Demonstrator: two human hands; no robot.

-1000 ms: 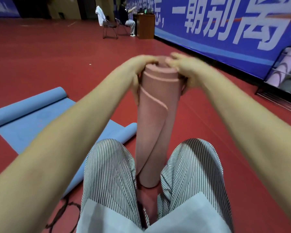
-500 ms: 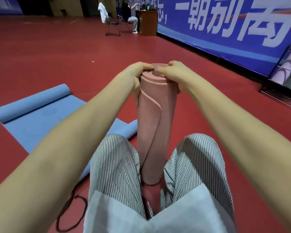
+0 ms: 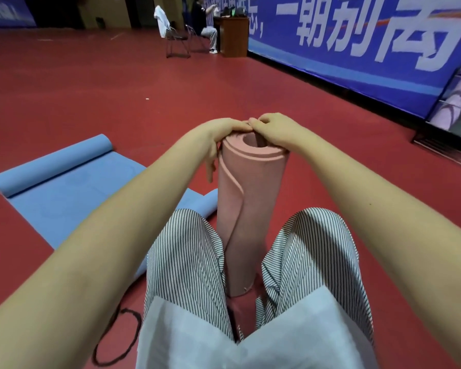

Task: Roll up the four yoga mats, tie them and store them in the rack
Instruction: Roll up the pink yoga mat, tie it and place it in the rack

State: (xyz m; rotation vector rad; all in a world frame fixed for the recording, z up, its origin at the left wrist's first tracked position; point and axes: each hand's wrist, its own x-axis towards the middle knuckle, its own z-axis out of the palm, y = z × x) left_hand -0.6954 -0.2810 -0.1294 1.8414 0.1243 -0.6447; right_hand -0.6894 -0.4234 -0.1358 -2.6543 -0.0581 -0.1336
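- Closest in, two striped knees (image 3: 186, 265) flanked one pink mat (image 3: 246, 209), rolled and stood upright on the red floor (image 3: 91, 89) between them.
- One black cord (image 3: 117, 339) lay looped on the floor by the left knee.
- Left hand (image 3: 218, 137) was clamped over the top rim of the pink mat, fingers curled across the far edge, thumb hanging down the near side.
- Right hand (image 3: 277, 131) gripped the same rim from the other side, fingers bent over the top; the two sets of fingertips met above the hollow core.
- One blue mat (image 3: 64, 185) lay flat to the left, both ends curled up.
- Right edge: one rack (image 3: 455, 102) with rolled mats inside, count unclear.
- Far back, two chairs, one draped in white (image 3: 168, 30), a seated person (image 3: 205, 25), one wooden desk (image 3: 234, 35).
- One blue banner (image 3: 357, 43) carried large white Chinese characters; "一朝别" was legible.
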